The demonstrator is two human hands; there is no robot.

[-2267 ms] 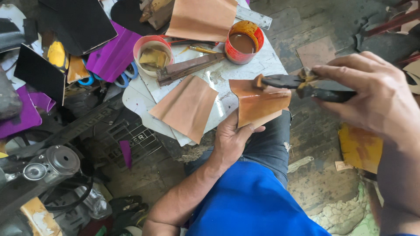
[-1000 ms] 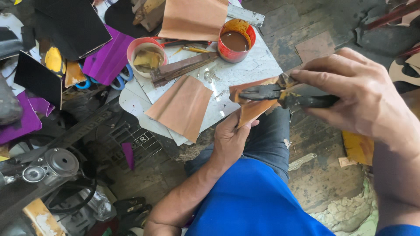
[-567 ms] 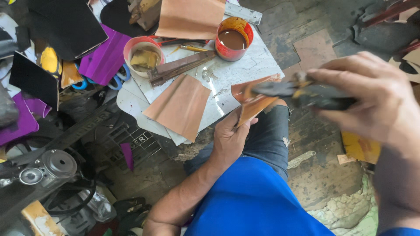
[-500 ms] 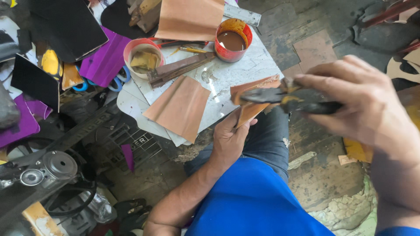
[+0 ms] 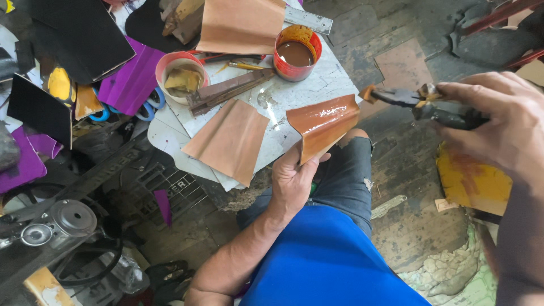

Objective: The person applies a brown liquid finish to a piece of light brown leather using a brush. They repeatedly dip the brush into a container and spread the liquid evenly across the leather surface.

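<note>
- Head view: the left hand (image 5: 292, 184) closes thumb and fingers on the lower edge of a tan leather piece (image 5: 323, 123), held curled above the knee, just off the work board's (image 5: 317, 79) edge at 4 o'clock.
- Leather piece: its upturned face shines wet and brown, so a coat of glue appears to be laid over most of it; whether the far edge is covered cannot be told.
- Right hand (image 5: 498, 127): fingers wrap shut around a dark brush-like tool (image 5: 419, 102), its tip pointing to 9 o'clock and standing just apart from the leather.
- Red tin (image 5: 297, 52): sits at 12 o'clock from the held piece, filled with brown liquid; a second pot (image 5: 180, 75) lies at 10 o'clock.
- Remaining work, as judged: two dry tan sheets, one (image 5: 229, 140) on the board at 9 o'clock and one (image 5: 241, 25) at 11 o'clock, look uncoated.
- Change from half a second earlier: the tool then lay across the leather's top edge; it now sits lifted clear toward 3 o'clock, and the piece shows more of its glossy face.
</note>
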